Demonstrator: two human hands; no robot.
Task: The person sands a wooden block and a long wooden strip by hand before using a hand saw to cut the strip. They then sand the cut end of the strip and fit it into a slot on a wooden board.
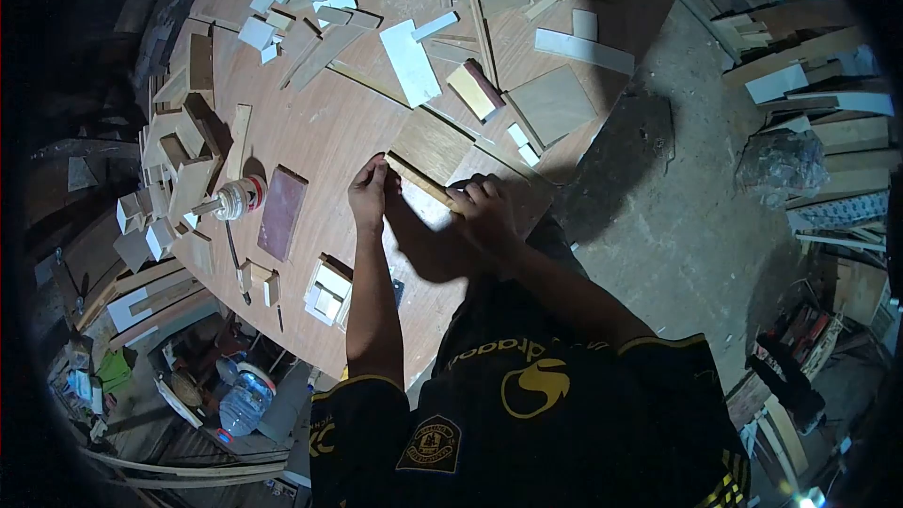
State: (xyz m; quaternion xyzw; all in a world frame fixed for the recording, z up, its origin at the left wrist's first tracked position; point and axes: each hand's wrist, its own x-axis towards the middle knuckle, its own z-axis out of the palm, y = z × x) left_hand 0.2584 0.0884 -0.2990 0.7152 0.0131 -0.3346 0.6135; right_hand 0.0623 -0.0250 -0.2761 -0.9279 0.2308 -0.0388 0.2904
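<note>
A narrow, pale wooden piece (420, 181) runs slantwise between my two hands, over the work table. My left hand (368, 193) pinches its left end between thumb and fingers. At the other end, my right hand (484, 212) closes its fingers around the wood. Just beyond it, a square plywood panel (433, 143) overlaps it in this view. A dark shadow of my hands falls across the tabletop (324, 193) below.
Wood offcuts and a white board (411, 63) cover the far side. To the left are a glue jar (241, 198), a reddish block (282, 213), a brush (235, 261) and small wooden boxes (193, 146). Boards (837, 136) are stacked along the floor at right.
</note>
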